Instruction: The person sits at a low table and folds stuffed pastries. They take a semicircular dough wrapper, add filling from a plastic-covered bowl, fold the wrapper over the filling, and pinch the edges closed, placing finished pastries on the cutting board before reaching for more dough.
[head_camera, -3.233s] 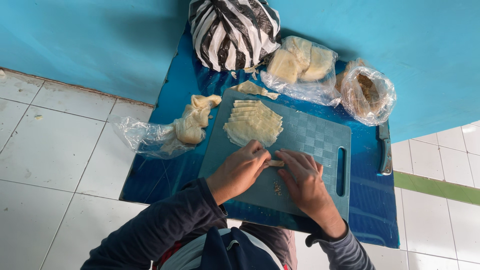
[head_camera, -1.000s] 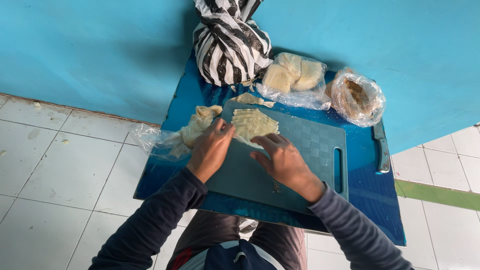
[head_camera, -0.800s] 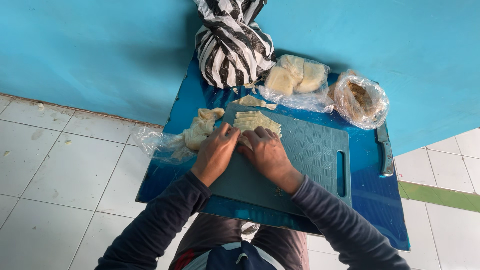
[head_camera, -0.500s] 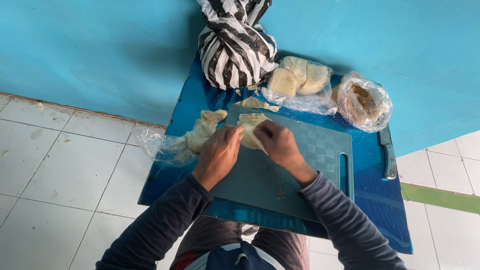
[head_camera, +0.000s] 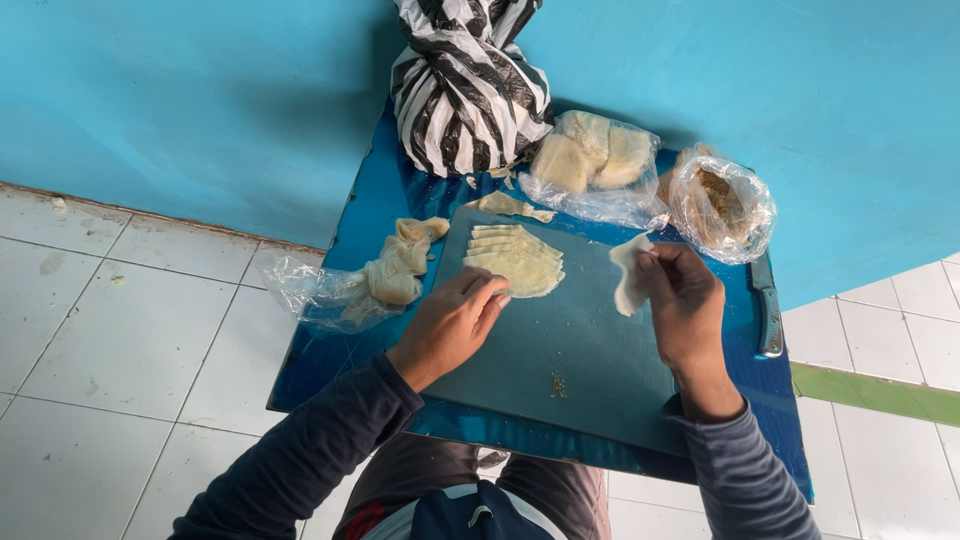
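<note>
On the blue bench (head_camera: 360, 300), a clear plastic bag (head_camera: 320, 292) spills crumpled pale sheets at far left. The left hand (head_camera: 450, 328) rests on the teal cutting board (head_camera: 570, 350), fingers together, steadying the fanned stack of pale slices (head_camera: 515, 258). The right hand (head_camera: 685, 300) pinches one peeled slice (head_camera: 629, 275), possibly dough, held above the board. Separating seems under way; laying this slice down calls for a flat, gentle release.
</note>
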